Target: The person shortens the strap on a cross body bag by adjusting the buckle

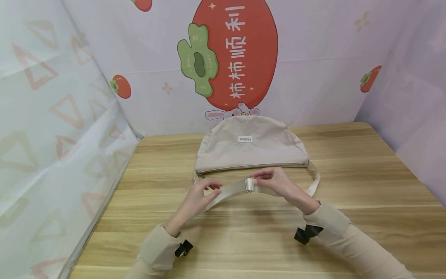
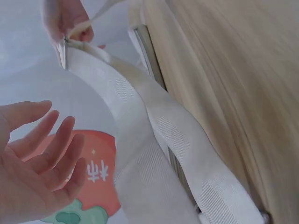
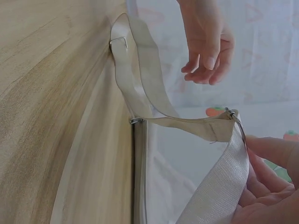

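A pale beige shoulder bag (image 1: 251,149) lies on the table with its zipper edge towards me and a small "FASHION" label upside down. Its webbing strap (image 1: 232,189) is lifted above the wood and runs through a metal slide buckle (image 1: 249,184). My right hand (image 1: 277,182) pinches the strap at this buckle, thumb against the metal in the right wrist view. Beside the raised strap, my left hand (image 1: 199,197) holds nothing. In the left wrist view its fingers (image 2: 56,156) are spread and loosely bent, apart from the doubled strap (image 2: 135,116).
The wood-grain table (image 1: 244,236) reaches back to a cloth backdrop (image 1: 313,93) printed with persimmons. Another cloth (image 1: 69,128) hangs along the left edge. One strap end loops from the bag's right corner onto the table. Black clips (image 1: 308,233) sit at both sleeve cuffs.
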Available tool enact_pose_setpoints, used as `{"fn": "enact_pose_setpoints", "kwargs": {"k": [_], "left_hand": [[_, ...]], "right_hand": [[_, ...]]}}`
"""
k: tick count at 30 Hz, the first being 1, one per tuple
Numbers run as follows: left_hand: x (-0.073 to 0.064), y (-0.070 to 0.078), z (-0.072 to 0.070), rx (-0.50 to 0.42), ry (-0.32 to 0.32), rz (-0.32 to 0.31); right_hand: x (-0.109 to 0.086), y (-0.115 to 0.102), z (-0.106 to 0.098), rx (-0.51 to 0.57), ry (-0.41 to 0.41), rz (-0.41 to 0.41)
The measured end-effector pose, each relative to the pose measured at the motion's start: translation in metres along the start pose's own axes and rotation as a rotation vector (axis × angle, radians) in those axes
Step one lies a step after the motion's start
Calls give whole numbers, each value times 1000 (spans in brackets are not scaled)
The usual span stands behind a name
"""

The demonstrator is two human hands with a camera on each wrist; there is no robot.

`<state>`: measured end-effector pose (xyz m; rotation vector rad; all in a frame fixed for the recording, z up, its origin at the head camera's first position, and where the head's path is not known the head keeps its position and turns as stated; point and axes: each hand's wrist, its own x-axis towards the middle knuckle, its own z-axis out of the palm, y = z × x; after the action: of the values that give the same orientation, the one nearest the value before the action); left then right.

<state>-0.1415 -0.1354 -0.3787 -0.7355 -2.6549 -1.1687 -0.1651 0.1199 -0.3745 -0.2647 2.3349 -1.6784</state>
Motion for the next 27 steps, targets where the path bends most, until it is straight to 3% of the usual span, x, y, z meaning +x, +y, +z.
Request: {"fn": "enact_pose_setpoints", "kwargs": {"k": [9,17,27], "left_hand": [[11,16,19,-96,50,19],[15,21,33,-125,88,57],[19,24,47,-212,99,-3]], "right_hand": [[3,0,3,65,8,-10],[4,0,4,72,18,11],[4,0,4,105,9,16]]}}
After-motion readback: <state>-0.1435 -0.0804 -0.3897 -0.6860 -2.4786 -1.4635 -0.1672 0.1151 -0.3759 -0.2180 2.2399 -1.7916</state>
